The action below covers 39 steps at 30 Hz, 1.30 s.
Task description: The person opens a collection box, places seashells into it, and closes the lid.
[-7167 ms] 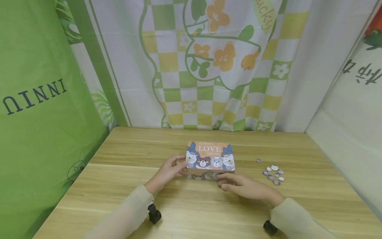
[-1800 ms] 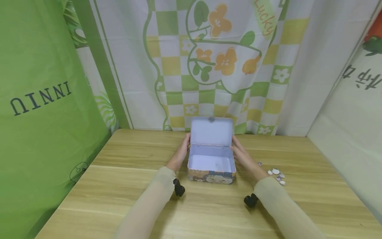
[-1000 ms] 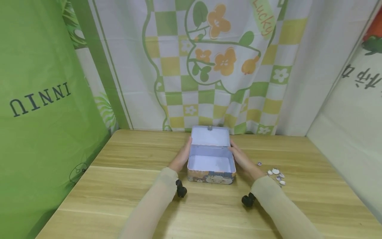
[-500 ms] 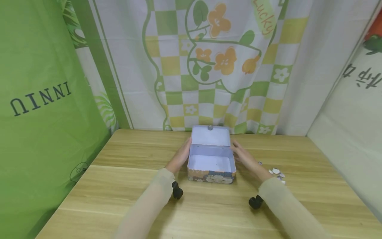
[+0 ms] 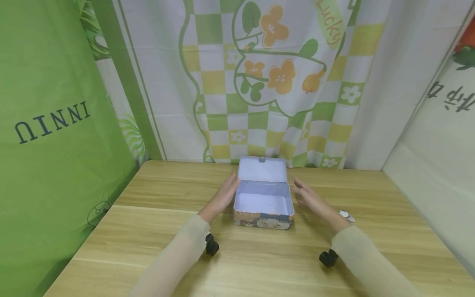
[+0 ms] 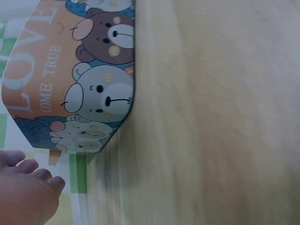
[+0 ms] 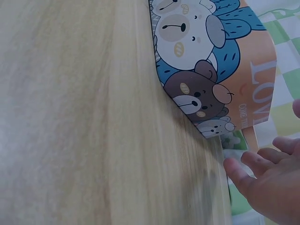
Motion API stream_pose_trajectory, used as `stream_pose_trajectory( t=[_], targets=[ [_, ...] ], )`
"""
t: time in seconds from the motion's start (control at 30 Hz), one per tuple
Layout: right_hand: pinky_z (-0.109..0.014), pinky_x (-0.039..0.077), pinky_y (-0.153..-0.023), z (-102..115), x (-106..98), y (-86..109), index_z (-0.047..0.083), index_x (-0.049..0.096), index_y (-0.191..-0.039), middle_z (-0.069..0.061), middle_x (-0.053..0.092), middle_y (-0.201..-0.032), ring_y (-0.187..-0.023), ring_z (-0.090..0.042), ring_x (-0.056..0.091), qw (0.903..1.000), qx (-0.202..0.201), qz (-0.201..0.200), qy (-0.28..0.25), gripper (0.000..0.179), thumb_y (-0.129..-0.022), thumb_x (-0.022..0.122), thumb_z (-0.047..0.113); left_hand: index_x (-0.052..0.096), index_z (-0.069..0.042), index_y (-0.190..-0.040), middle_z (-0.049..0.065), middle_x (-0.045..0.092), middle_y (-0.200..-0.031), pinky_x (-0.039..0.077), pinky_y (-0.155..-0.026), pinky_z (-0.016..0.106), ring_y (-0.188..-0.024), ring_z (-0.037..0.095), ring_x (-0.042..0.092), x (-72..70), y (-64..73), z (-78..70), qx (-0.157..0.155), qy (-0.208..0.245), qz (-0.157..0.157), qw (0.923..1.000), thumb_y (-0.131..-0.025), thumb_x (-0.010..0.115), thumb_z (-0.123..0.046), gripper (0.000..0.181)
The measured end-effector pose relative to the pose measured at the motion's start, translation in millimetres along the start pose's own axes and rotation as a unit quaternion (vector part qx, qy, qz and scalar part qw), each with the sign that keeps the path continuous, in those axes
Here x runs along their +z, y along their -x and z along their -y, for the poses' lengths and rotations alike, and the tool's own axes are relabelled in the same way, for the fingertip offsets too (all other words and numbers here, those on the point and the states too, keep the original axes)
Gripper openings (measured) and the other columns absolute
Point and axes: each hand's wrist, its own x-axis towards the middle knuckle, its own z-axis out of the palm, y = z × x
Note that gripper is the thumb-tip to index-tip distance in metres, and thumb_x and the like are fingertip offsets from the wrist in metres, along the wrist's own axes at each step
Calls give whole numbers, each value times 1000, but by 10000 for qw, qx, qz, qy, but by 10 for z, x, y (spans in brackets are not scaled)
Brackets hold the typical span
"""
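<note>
A tin box (image 5: 264,222) stands on the table, its hinged lid (image 5: 262,171) tipped back and its pale inside facing up. A small metal clasp sits at the lid's far edge. Beside the box's left rear side is my left hand (image 5: 222,196), fingers loosely extended, holding nothing. My right hand (image 5: 313,203) hovers a little to the right of the box with a gap between them. In the left wrist view the box's side (image 6: 101,89) shows printed bears and the word LOVE; the same print (image 7: 206,56) appears in the right wrist view, with relaxed fingers (image 7: 239,176) below.
A few small shells (image 5: 346,215) lie right of the right wrist; others are hidden behind that forearm. A wooden table (image 5: 178,247) bears everything. A patterned curtain (image 5: 237,136) hangs behind it, with cloth on both sides. A thin cable (image 5: 97,211) is at the left.
The lid, closed 7.2 seconds ago, stood raised between both hands and then leaned farther back. Since then my right hand has drawn away rightward, and my left has eased slightly toward me.
</note>
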Motion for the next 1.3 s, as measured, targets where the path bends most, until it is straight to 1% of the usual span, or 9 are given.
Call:
stream_pose_trajectory(
  t=[0.27,0.57,0.77,0.93,1.0,1.07,1.17,1.23,1.3],
  targets=[
    [-58,22,-116,0,-16,115,3,1,-160,-24,-2,-164,-145,-50,15,9998,-87,168,38,65,-110,35,28,14,-20,-163,9,4,-168,11,-117,64,-152,32,5,-3,210,60,62,-454,217,9987,-95,61,-57,91],
    [-60,22,-115,-5,-90,257,4,4,-161,-26,0,-164,-145,-51,15,9991,-156,256,293,66,-110,36,33,15,-18,-162,12,8,-167,16,-114,68,-150,38,11,25,336,109,405,-719,309,9961,-82,80,-51,108],
    [-63,21,-115,-32,-197,358,1,10,-160,-26,7,-163,-141,-53,26,9974,-84,162,701,68,-110,35,40,15,-15,-162,12,10,-167,18,-114,67,-150,38,12,49,363,123,468,-690,317,9960,-83,79,-52,109],
    [-76,20,-107,-72,-338,434,9,19,-161,-24,18,-162,-136,-54,35,9943,293,29,1025,70,-107,38,50,12,-16,-163,10,7,-167,16,-116,65,-151,36,9,54,379,116,396,-781,372,9955,-84,76,-55,109],
    [-72,36,-101,-87,-403,457,11,22,-160,-26,25,-160,-135,-54,36,9927,355,-26,1152,70,-106,40,51,12,-17,-163,10,7,-167,15,-115,65,-150,36,9,54,385,112,366,-789,381,9955,-84,76,-55,109],
    [-58,52,-88,-98,-463,478,7,25,-159,-30,29,-156,-129,-56,42,9921,260,-63,1226,67,-107,41,46,11,-18,-163,10,7,-167,15,-115,66,-150,37,9,55,391,111,337,-775,381,9957,-84,76,-55,109],
    [-42,54,-62,-108,-543,510,4,29,-157,-33,35,-152,-108,-54,54,9900,100,-100,1407,64,-108,42,42,11,-17,-163,10,7,-167,16,-114,68,-150,38,10,55,384,125,345,-685,379,9963,-84,77,-54,109],
    [-45,54,-57,-121,-588,522,2,31,-156,-32,37,-151,-91,-51,56,9875,-5,-111,1572,63,-108,42,41,12,-16,-163,10,7,-167,15,-114,68,-150,38,10,55,386,125,338,-641,370,9967,-84,77,-53,109],
    [-52,56,-71,-141,-629,526,0,35,-154,-31,40,-149,-98,-49,58,9834,-135,-172,1803,61,-108,43,39,12,-15,-163,10,8,-167,16,-114,69,-150,39,11,56,379,131,345,-612,358,9969,-84,77,-53,109]
  ],
)
